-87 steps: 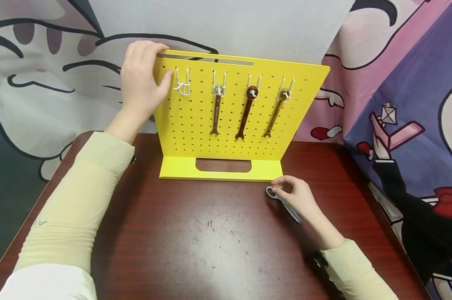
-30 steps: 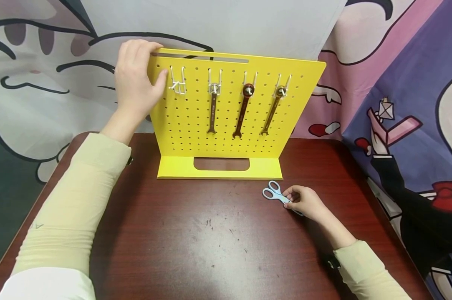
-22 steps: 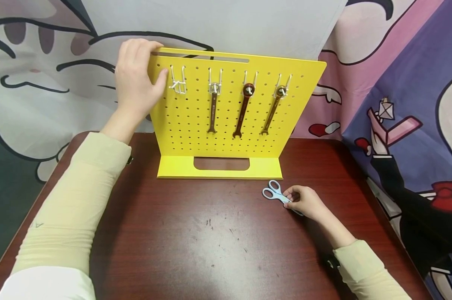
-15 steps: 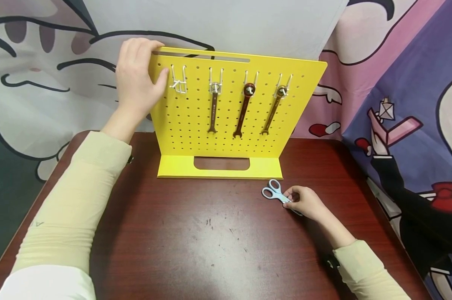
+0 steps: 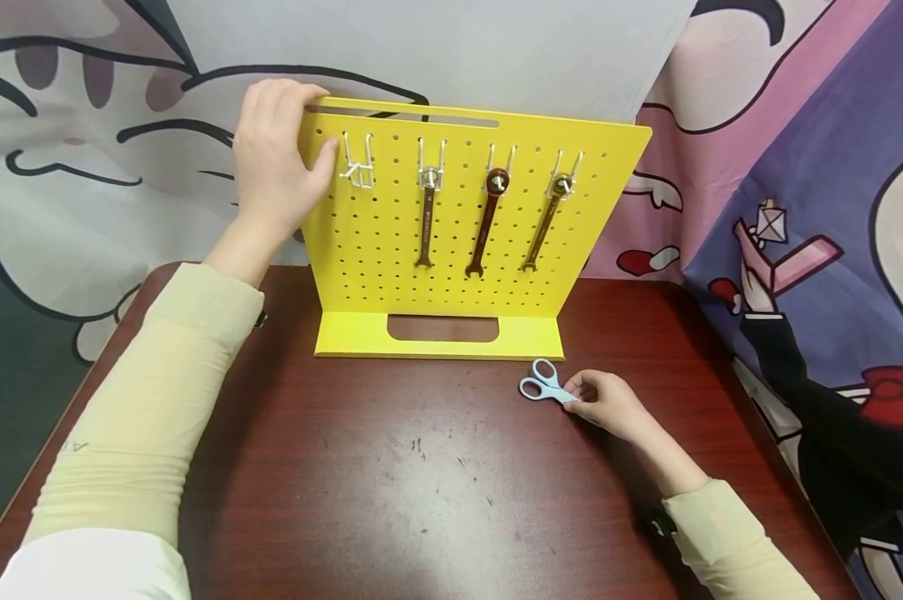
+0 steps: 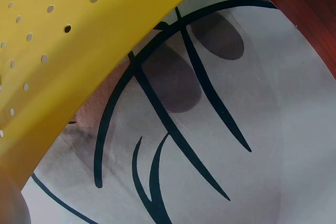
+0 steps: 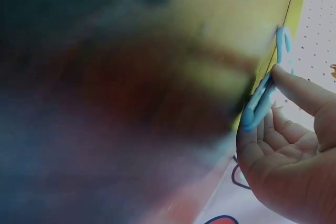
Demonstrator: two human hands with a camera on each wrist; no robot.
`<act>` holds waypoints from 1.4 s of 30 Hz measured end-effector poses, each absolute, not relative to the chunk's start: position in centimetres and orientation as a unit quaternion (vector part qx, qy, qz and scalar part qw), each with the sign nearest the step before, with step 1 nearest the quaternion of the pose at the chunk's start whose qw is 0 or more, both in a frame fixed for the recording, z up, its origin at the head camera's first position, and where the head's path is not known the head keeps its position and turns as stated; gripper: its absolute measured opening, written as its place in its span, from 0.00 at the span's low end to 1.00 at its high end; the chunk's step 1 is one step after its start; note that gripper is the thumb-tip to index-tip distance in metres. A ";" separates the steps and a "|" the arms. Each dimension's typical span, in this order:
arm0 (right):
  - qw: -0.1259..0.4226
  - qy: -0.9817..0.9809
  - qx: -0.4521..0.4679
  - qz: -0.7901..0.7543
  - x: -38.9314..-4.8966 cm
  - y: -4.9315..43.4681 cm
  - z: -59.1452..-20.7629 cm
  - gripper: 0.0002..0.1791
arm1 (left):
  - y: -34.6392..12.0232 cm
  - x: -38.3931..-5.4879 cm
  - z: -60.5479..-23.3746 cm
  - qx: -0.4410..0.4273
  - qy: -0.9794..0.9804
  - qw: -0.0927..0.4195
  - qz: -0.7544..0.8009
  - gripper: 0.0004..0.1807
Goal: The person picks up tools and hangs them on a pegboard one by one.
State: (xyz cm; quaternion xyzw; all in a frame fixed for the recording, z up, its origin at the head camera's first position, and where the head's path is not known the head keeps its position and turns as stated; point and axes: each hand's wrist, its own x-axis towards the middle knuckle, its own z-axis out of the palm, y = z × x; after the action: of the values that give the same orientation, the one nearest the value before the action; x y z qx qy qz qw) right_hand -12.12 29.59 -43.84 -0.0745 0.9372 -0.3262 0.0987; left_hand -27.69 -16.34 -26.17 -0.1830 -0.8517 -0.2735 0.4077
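My left hand (image 5: 274, 154) grips the top left corner of a yellow pegboard (image 5: 391, 275), thumb on the front face and fingers behind the edge. Low over the table, my right hand (image 5: 604, 404) pinches light blue scissors (image 5: 544, 383) between thumb and fingers. Both finger loops point toward the board's right front corner, and the blade end is largely hidden by the hand. In the right wrist view the scissors (image 7: 261, 100) appear edge-on between thumb and fingertips. Three combination wrenches hang on the board: left wrench (image 5: 426, 225), middle wrench (image 5: 485, 225), right wrench (image 5: 544, 223).
An unloaded white wire hook (image 5: 359, 171) sits at the board's upper left, beside my left thumb. The board's base (image 5: 353, 335) rests on a dark red-brown table (image 5: 391, 483). Printed cartoon curtains (image 5: 511, 50) hang behind and to the right.
Since the oldest frame my right hand has moved from the scissors' loop to farther down them, and both loops now show. Lately the scissors have shifted slightly left. My left hand keeps its hold.
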 end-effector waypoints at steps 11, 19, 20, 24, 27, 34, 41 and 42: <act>0.084 0.923 -0.080 -0.367 -14.1 27.4 -42.7 0.09 | -16.2 -27.7 -26.2 -0.176 -0.852 0.409 -0.276 0.22; 0.067 0.910 -0.085 -0.401 -15.3 24.9 -41.8 0.10 | -16.2 -27.6 -26.2 -0.175 -0.854 0.407 -0.271 0.22; 0.065 0.909 -0.086 -0.404 -15.4 24.5 -41.8 0.10 | -16.2 -27.6 -26.2 -0.175 -0.855 0.407 -0.271 0.22; 0.057 0.902 -0.091 -0.418 -15.9 23.2 -41.4 0.10 | -16.2 -27.6 -26.1 -0.174 -0.856 0.406 -0.270 0.22; 0.047 0.895 -0.094 -0.434 -16.3 22.1 -41.1 0.10 | -16.2 -27.6 -26.1 -0.173 -0.856 0.406 -0.270 0.22; 0.026 0.873 -0.088 -0.480 -17.1 19.0 -39.6 0.10 | -16.3 -27.6 -26.2 -0.171 -0.857 0.405 -0.271 0.22; 0.013 0.846 -0.096 -0.524 -17.6 15.6 -37.8 0.12 | -16.4 -27.9 -26.3 -0.178 -0.855 0.409 -0.263 0.23; 0.012 0.842 -0.099 -0.531 -17.7 15.2 -37.5 0.12 | -16.4 -27.9 -26.3 -0.179 -0.855 0.410 -0.263 0.23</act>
State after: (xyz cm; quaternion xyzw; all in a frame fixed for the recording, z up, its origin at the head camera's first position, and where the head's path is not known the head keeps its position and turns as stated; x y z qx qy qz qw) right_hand -17.69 15.18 -37.50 -0.0994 0.8416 -0.5308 0.0119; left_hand -27.89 -16.38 -26.35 -0.1787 -0.8551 -0.2628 0.4096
